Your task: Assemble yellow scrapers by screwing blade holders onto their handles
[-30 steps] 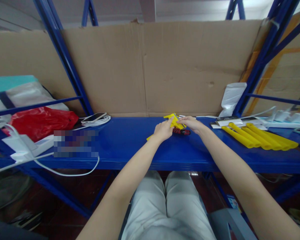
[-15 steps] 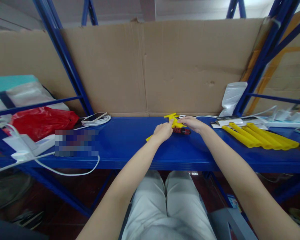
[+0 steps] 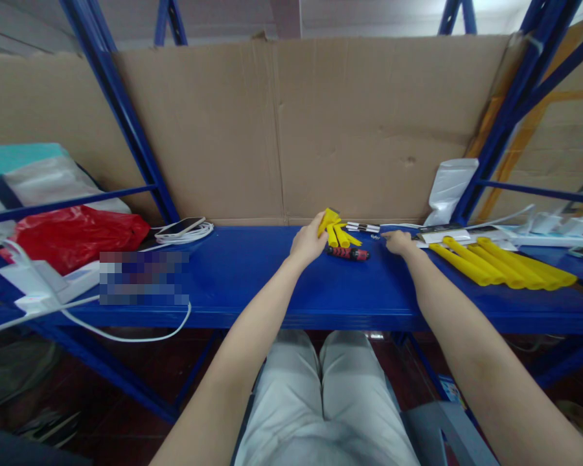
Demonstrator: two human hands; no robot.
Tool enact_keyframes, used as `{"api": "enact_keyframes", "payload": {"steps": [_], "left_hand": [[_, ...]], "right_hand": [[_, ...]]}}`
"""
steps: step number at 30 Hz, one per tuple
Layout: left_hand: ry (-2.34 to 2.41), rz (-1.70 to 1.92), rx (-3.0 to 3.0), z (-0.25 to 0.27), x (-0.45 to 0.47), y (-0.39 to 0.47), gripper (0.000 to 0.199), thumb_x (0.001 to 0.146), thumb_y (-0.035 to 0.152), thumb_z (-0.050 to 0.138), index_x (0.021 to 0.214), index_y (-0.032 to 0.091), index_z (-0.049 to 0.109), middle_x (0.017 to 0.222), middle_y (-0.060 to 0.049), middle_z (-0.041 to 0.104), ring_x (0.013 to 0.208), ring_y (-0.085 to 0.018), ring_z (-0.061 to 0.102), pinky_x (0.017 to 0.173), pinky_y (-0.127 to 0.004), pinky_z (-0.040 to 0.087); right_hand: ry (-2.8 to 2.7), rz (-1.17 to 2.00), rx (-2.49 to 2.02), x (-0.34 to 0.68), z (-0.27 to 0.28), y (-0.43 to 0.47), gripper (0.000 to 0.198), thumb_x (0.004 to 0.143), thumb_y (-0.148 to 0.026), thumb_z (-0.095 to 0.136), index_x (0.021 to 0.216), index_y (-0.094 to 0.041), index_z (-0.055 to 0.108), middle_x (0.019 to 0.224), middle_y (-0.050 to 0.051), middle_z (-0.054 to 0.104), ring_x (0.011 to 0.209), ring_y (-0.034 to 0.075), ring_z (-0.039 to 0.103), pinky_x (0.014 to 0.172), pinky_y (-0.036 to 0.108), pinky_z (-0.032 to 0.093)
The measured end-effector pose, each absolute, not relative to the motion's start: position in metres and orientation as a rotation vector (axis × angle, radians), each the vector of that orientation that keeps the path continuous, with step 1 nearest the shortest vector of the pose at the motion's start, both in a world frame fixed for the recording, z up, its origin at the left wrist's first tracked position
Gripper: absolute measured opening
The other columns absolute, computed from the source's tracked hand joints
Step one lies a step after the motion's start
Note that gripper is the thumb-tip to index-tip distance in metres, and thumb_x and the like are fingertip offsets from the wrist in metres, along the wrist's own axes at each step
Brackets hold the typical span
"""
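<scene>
My left hand [image 3: 308, 239] is closed around a yellow plastic piece [image 3: 329, 219] with a dark grey edge, tilted up off the blue shelf. Several short yellow pieces [image 3: 341, 235] lie just beside it, in front of the fingers. A red and black screwdriver-like handle [image 3: 348, 254] rests on its side nearer to me. My right hand [image 3: 399, 242] is down at the shelf, its fingertips drawn together beside some tiny silvery parts [image 3: 375, 237]. Whatever is between those fingertips is too small to make out. Black and white strips [image 3: 363, 227] lie behind these parts.
Long yellow tubular pieces [image 3: 502, 262] lie at the right, near a white power strip [image 3: 547, 237]. At the left are a phone [image 3: 179, 226], coiled white cable [image 3: 194, 233] and a red bag [image 3: 82, 230]. Cardboard [image 3: 320, 129] stands behind the blue shelf [image 3: 252, 278].
My right hand has left the yellow piece and moved right to the tiny silvery parts. My left hand has lifted and turned the yellow piece, uncovering the short yellow pieces.
</scene>
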State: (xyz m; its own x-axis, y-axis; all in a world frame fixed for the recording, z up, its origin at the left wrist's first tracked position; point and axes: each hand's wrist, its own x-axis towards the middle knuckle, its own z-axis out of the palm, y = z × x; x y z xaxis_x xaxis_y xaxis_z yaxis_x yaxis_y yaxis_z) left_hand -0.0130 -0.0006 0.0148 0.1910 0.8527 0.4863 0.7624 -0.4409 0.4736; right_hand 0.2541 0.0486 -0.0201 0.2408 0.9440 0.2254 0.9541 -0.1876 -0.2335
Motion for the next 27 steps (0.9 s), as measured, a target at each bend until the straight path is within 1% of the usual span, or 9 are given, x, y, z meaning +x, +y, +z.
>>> {"api": "enact_keyframes", "payload": {"steps": [2,4,6,8,10,14,21,24,27], "left_hand": [[1.419,1.303,2.179,0.015,-0.014,0.004,0.051,0.083,0.015,0.045,0.133,0.022,0.043,0.111,-0.008,0.064,0.094,-0.018,0.062,0.082,-0.027,0.047],[1.289,1.385,2.003,0.016,-0.014,0.006,0.047,0.082,0.013,0.044,0.128,0.019,0.046,0.091,-0.005,0.066,0.068,-0.013,0.062,0.067,-0.023,0.049],[1.187,1.383,1.822,0.016,-0.011,0.004,0.039,0.081,0.011,0.042,0.119,0.018,0.049,0.069,0.002,0.058,0.044,-0.007,0.05,0.049,-0.019,0.043],[1.093,1.367,1.652,0.017,-0.008,0.001,0.029,0.08,0.008,0.04,0.106,0.017,0.051,0.057,0.008,0.045,0.034,-0.003,0.037,0.04,-0.016,0.035],[1.016,1.336,1.511,0.018,-0.006,-0.003,0.02,0.079,0.005,0.038,0.091,0.018,0.048,0.053,0.01,0.038,0.031,-0.002,0.033,0.036,-0.015,0.029],[0.965,1.148,1.361,0.018,-0.004,-0.006,0.016,0.077,0.003,0.037,0.074,0.019,0.039,0.05,0.009,0.039,0.03,-0.003,0.034,0.034,-0.016,0.028],[0.955,0.886,1.305,0.01,0.0,-0.003,0.016,0.077,0.003,0.039,0.072,0.018,0.039,0.046,0.009,0.039,0.029,-0.004,0.033,0.034,-0.017,0.027],[0.949,0.87,1.29,0.008,0.0,-0.001,0.017,0.079,0.002,0.039,0.072,0.019,0.039,0.046,0.009,0.04,0.029,-0.004,0.033,0.035,-0.016,0.027],[0.94,0.88,1.276,0.009,-0.001,-0.001,0.017,0.078,0.003,0.039,0.072,0.019,0.039,0.046,0.009,0.04,0.03,-0.004,0.033,0.035,-0.017,0.028]], "right_hand": [[-1.752,0.022,-2.264,0.25,-0.021,0.049,0.049,0.082,-0.017,0.044,0.128,-0.027,0.056,0.133,0.012,0.049,0.124,0.036,0.039,0.097,0.056,0.034],[-1.753,0.05,-2.298,0.246,-0.02,0.048,0.05,0.083,-0.019,0.041,0.131,-0.028,0.052,0.136,0.011,0.045,0.127,0.035,0.035,0.099,0.057,0.031],[-1.775,0.038,-2.297,0.244,-0.018,0.047,0.049,0.084,-0.02,0.04,0.131,-0.028,0.052,0.136,0.012,0.044,0.126,0.035,0.035,0.099,0.058,0.031],[-1.783,0.016,-2.299,0.243,-0.017,0.045,0.048,0.084,-0.019,0.04,0.129,-0.027,0.054,0.134,0.013,0.046,0.125,0.035,0.036,0.098,0.058,0.031],[-1.785,-0.02,-2.298,0.242,-0.016,0.043,0.045,0.084,-0.018,0.041,0.125,-0.025,0.058,0.132,0.014,0.047,0.124,0.035,0.037,0.097,0.058,0.031],[-1.819,-0.07,-2.285,0.239,-0.015,0.041,0.037,0.085,-0.023,0.043,0.117,-0.021,0.063,0.13,0.015,0.049,0.123,0.034,0.038,0.098,0.057,0.031],[-1.883,-0.083,-2.249,0.236,-0.016,0.044,0.04,0.086,-0.018,0.04,0.121,-0.021,0.059,0.13,0.016,0.048,0.123,0.032,0.04,0.098,0.055,0.032],[-1.898,-0.108,-2.237,0.237,-0.017,0.046,0.036,0.084,-0.017,0.042,0.114,-0.02,0.063,0.128,0.016,0.051,0.122,0.032,0.042,0.097,0.053,0.034],[-1.872,-0.103,-2.227,0.237,-0.016,0.048,0.032,0.082,-0.015,0.046,0.106,-0.016,0.066,0.117,0.017,0.059,0.115,0.03,0.05,0.093,0.046,0.04]]}}
